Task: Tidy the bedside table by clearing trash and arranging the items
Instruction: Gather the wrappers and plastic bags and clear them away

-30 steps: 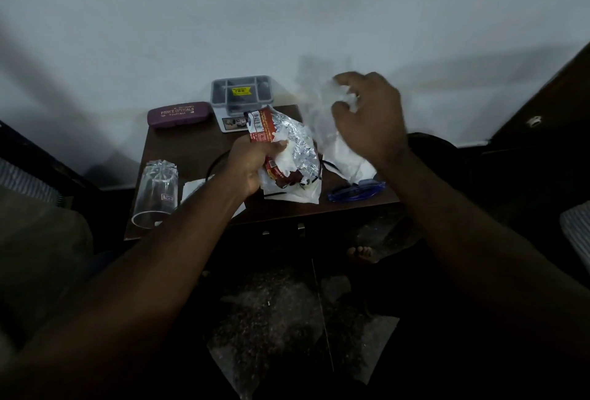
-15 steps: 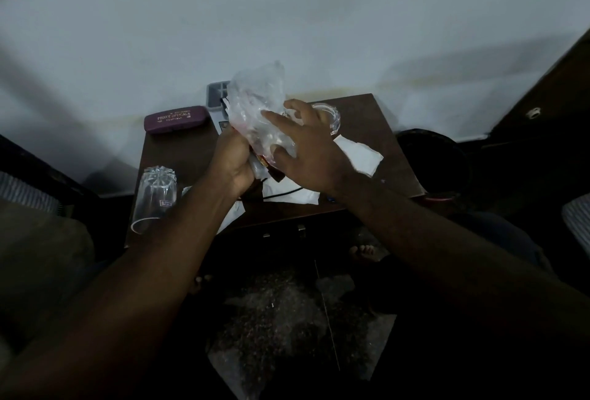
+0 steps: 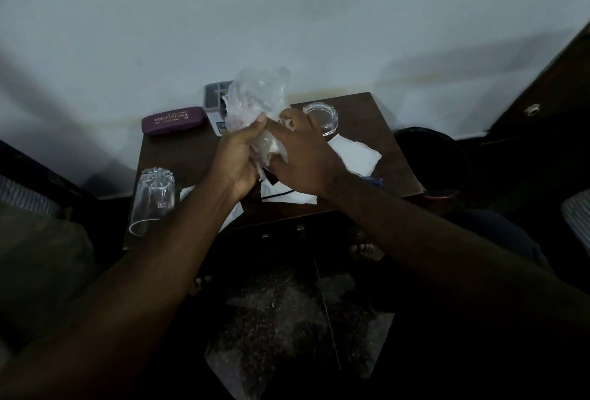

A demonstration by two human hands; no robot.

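Above the brown bedside table (image 3: 380,118) both hands hold a bundle of trash (image 3: 255,102): clear crumpled plastic wrapped over a snack wrapper. My left hand (image 3: 236,157) grips its lower part from the left. My right hand (image 3: 303,157) presses it from the right, fingers curled on the plastic. White paper napkins (image 3: 354,153) lie on the table just right of my hands. More white paper (image 3: 287,196) and a thin black cable lie under my wrists. A purple glasses case (image 3: 174,120) rests at the back left.
A clear tumbler (image 3: 153,198) lies on its side at the table's left front. A round glass ashtray (image 3: 321,117) and a grey compartment box (image 3: 215,97) sit at the back. A dark bin (image 3: 431,160) stands right of the table. A white wall is behind.
My right hand brought the clear plastic from the right over the foil wrapper in my left hand. Both hands now squeeze the bundle together, and the ashtray and napkins are uncovered.
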